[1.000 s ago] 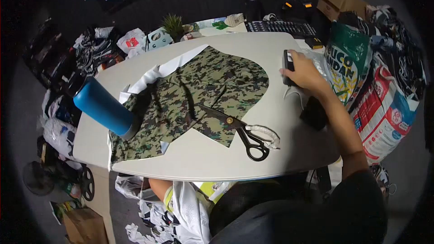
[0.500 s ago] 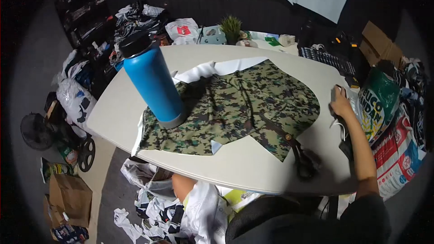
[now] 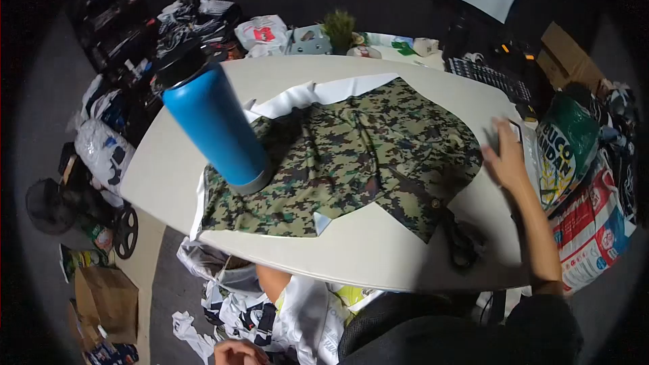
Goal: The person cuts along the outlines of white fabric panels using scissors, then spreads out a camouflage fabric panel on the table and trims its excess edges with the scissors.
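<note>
My right hand [image 3: 507, 162] is over the right end of the white table [image 3: 378, 257], its fingers spread and blurred by motion. Just beside its fingertips is a dark-edged flat object, perhaps a phone [image 3: 517, 132]. My left hand [image 3: 238, 353] shows at the bottom edge, fingers curled; whatever they hold, if anything, is hidden. Camouflage fabric [image 3: 351, 155] lies spread across the table, with white fabric [image 3: 291, 100] showing along its far edge. A blue bottle [image 3: 215, 125] with a black lid stands on the fabric's left part. Black-handled scissors [image 3: 462, 240] lie at its near right corner.
Right of the table are a green printed bag [image 3: 568, 138], a red and white bag [image 3: 588, 233] and a keyboard [image 3: 488, 80]. A small plant [image 3: 339, 30] stands behind it. Cloth scraps [image 3: 236, 311] and a paper bag [image 3: 108, 301] are on the floor.
My right hand has spread its fingers, which were curled around a dark object at the table's right edge. My left hand has come into view at the bottom. The view has shifted slightly.
</note>
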A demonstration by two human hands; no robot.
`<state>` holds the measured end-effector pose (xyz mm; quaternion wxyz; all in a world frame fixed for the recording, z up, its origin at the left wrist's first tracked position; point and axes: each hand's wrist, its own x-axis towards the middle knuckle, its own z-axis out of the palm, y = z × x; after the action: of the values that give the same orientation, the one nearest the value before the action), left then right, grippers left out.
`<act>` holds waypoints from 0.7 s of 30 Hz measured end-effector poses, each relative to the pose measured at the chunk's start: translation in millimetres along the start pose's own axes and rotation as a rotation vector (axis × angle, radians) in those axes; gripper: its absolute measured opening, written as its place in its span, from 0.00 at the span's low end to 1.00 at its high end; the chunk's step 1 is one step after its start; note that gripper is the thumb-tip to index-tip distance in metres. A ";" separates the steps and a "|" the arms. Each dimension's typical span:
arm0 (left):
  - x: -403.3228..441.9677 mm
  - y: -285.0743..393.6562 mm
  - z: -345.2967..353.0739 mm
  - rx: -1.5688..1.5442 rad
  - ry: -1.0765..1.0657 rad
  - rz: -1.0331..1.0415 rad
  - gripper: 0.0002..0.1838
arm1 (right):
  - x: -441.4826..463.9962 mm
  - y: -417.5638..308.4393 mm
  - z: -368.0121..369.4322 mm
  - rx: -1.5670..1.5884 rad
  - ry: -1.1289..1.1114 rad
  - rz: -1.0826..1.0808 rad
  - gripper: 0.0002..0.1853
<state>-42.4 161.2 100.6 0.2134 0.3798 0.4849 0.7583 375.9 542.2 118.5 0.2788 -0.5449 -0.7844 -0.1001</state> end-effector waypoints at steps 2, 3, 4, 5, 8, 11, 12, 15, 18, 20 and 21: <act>16.9 -6.3 20.5 0.129 0.056 -0.119 0.09 | -21.2 -30.2 13.2 0.467 -0.109 -0.083 0.28; 22.6 -14.3 24.9 0.201 0.018 -0.105 0.09 | -33.9 -69.5 9.1 0.630 -0.107 -0.015 0.25; 28.7 -22.6 26.7 0.273 -0.018 -0.087 0.09 | -45.3 -78.9 3.9 0.480 -0.114 -0.299 0.24; 40.5 -33.0 22.6 0.264 -0.062 -0.100 0.09 | -52.5 -98.1 -11.7 0.516 -0.207 -0.301 0.24; 96.6 -51.0 24.9 0.392 -0.216 0.180 0.36 | -58.0 -106.9 -18.1 0.498 -0.333 -0.476 0.24; 178.1 -55.0 66.0 0.571 -0.030 0.206 0.43 | -60.7 -101.1 -32.1 0.499 -0.380 -0.474 0.24; 198.5 -59.5 77.4 0.602 0.018 0.198 0.42 | -62.5 -97.6 -33.3 0.514 -0.389 -0.478 0.24; 241.7 -73.7 101.9 0.493 -0.089 0.011 0.40 | -77.0 -82.2 -30.4 0.481 -0.443 -0.517 0.23; 268.4 -112.2 104.2 0.657 -0.184 -0.009 0.35 | -88.2 -67.4 -31.5 0.581 -0.519 -0.549 0.25; 276.5 -138.1 101.0 0.608 -0.125 0.035 0.32 | -102.0 -63.6 -25.6 0.650 -0.385 -0.584 0.22; 281.1 -150.4 101.6 0.578 -0.103 0.055 0.30 | -107.7 -59.9 -23.3 0.678 -0.318 -0.594 0.20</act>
<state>-144.0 479.9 93.8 0.1000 0.4757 0.6589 0.5741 356.1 422.3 87.6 0.2768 -0.1839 -0.9276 0.1707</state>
